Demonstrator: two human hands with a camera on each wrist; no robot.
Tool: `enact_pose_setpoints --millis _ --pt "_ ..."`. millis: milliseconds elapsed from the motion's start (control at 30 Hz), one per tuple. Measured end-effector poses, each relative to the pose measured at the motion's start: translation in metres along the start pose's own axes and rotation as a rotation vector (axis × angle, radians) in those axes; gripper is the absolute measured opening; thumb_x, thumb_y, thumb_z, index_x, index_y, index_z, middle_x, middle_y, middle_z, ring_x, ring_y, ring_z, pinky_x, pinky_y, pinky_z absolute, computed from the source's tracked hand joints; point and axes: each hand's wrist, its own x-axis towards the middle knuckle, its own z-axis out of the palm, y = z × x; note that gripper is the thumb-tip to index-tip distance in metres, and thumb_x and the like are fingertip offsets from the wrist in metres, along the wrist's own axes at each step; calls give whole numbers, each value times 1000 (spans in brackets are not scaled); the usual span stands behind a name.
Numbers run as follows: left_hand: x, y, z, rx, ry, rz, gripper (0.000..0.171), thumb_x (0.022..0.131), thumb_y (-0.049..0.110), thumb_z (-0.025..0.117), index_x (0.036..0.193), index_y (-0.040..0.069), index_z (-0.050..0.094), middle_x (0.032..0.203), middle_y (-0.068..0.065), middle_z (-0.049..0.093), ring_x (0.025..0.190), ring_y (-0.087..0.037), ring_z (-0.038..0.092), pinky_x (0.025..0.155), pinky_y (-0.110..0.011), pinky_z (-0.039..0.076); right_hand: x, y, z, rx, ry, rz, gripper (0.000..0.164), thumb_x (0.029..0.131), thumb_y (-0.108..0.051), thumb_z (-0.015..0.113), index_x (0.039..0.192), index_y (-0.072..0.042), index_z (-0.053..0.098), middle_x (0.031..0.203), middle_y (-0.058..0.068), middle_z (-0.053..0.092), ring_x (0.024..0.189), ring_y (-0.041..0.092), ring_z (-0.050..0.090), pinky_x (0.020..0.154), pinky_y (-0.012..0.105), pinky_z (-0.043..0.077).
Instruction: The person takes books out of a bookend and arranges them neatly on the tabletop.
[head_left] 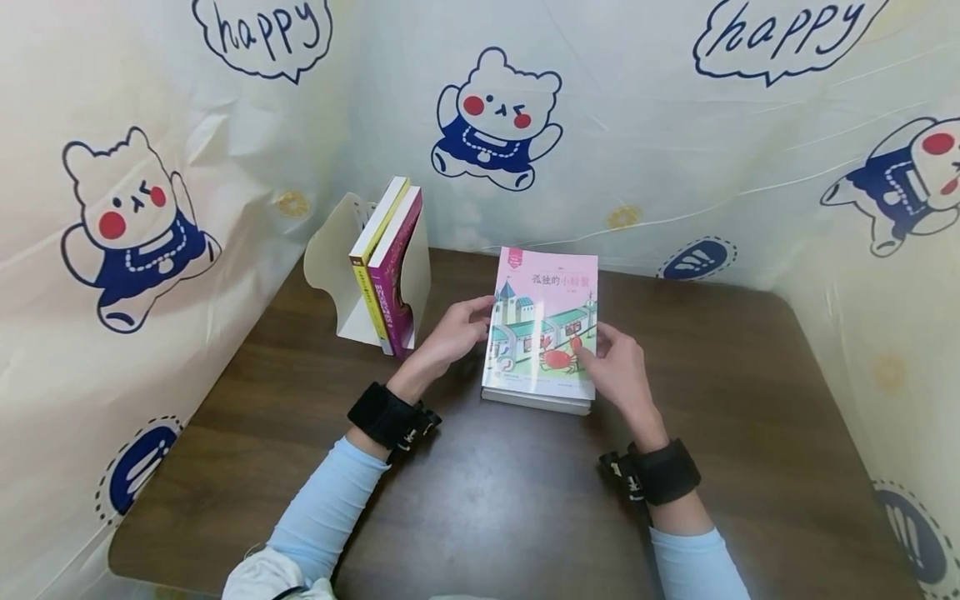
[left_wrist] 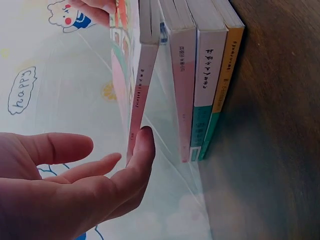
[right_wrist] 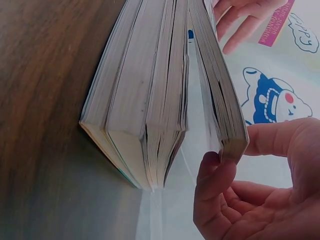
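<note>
Pale blue, close-fitting sleeves (head_left: 326,504) lie nearest, behind both grips, with a black strap (head_left: 382,415) of fabric-like band round each wrist. Beneath the grips spreads a dark brown, wood-grained tabletop (head_left: 487,508), slightly glossy. Between the grips is a thin, rectangular pink book (head_left: 536,329), its smooth cover catching a bright streak of light. Below it, apart from it by a narrow wedge of space, lie three stacked paperbacks (left_wrist: 205,90) with flat spines and greyish page edges.

The right grip (head_left: 621,367) pinches the pink book near a corner, thumb on the cover and fingers curled beneath. The left grip (head_left: 456,333) is loosely spread, its thumb clear of the cover and a fingertip at the spine; whether it bears weight cannot be told.

Left of the left grip, a cream holder (head_left: 326,275) with curved sides contains two upright books, one yellow (head_left: 370,300), one magenta (head_left: 383,296).
</note>
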Motion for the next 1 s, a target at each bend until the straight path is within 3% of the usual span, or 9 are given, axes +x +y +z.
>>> enact_pose_setpoints --millis 467,1000 --pt "-1 -2 2 33 -66 7 56 108 3 49 162 -2 34 153 -20 53 134 -30 57 112 -48 45 1 2 1 -38 -19 48 56 102 -21 70 149 5 54 119 22 67 99 33 60 79 39 48" --pt "0 -4 5 125 -65 -44 54 106 4 50 159 0 42 153 -20 53 127 -28 59 111 -47 45 1 1 -1 -60 -58 83 58 102 -22 71 150 5 53 122 24 66 100 34 60 79 39 48"
